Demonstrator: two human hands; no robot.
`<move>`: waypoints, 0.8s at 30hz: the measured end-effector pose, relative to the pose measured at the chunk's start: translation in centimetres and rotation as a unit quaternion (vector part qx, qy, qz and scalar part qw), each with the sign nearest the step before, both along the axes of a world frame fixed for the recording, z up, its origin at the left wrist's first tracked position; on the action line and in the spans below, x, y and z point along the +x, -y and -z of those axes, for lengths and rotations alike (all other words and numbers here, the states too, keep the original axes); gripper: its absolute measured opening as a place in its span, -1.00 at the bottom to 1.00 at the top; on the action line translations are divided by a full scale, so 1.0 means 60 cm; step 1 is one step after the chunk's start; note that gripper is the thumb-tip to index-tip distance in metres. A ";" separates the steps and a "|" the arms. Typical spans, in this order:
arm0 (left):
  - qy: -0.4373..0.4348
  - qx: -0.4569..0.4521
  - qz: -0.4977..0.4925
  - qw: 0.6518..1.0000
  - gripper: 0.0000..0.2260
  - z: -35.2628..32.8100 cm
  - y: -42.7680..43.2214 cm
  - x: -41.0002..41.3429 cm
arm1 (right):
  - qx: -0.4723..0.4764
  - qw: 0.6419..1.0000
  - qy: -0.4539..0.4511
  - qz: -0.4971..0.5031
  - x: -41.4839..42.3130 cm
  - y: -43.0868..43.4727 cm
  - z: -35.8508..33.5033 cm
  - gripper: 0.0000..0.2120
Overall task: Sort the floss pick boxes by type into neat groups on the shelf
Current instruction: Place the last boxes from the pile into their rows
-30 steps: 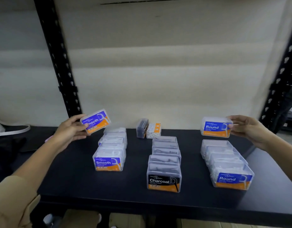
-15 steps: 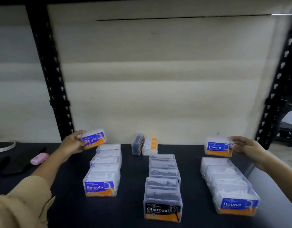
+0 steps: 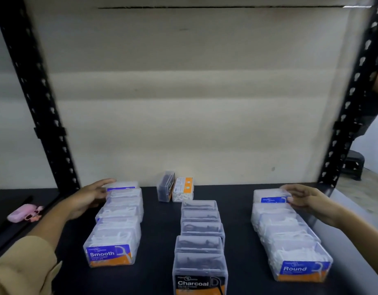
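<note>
nearest, on the flat black shelf board (image 3: 154,248): three rows of clear plastic floss pick boxes running front to back. front of left row, clear box with blue-and-orange "smooth" label (image 3: 111,250); front of centre row, clear box of dark picks with black-and-orange "charcoal" label (image 3: 200,273); front of right row, clear box with blue-and-orange "round" label (image 3: 300,262). rows well apart, boxes within each row touching or just beside one another.

further back: left hand (image 3: 88,199), tan sleeve at wrist, fingers extended and loosely spread, resting against the rearmost smooth box (image 3: 122,186) at the far end of the left row; grip not closed. right hand (image 3: 311,201), fingers extended, tips touching the rearmost round box (image 3: 271,195) standing at the far end of the right row; grip not closed.

far left, on a separate dark surface: small pink plastic object (image 3: 24,212).

at rear centre, near the pale backing wall (image 3: 183,103): two boxes standing side by side, one dark charcoal box (image 3: 165,186), one white-and-orange box (image 3: 183,189), touching.

black perforated uprights (image 3: 45,116) at both sides.
</note>
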State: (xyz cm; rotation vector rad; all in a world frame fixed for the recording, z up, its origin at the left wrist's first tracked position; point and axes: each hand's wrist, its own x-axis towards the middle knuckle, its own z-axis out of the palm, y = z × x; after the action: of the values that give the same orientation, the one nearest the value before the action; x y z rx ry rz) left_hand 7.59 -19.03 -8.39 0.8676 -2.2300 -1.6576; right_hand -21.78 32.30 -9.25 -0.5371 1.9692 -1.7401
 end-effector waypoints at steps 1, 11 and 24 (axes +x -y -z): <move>0.002 0.003 0.010 1.000 -0.59 0.001 0.003 0.000 | -0.004 1.000 0.005 -0.007 -0.002 -0.001 0.003 -0.09; 0.038 -0.078 -0.006 0.996 -0.57 -0.023 -0.004 -0.017 | 0.078 0.997 -0.020 -0.019 0.021 0.029 -0.045 -0.71; 0.132 -0.411 0.057 0.900 -0.54 -0.086 -0.196 -0.160 | 0.369 0.793 -0.423 -0.236 0.108 0.377 -0.097 -0.39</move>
State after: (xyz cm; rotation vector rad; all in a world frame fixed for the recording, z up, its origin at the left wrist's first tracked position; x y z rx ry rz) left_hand -1.98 -7.29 -3.21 0.7429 -2.8200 -0.4862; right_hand -15.29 9.65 -3.43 -1.4991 2.5156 -0.3001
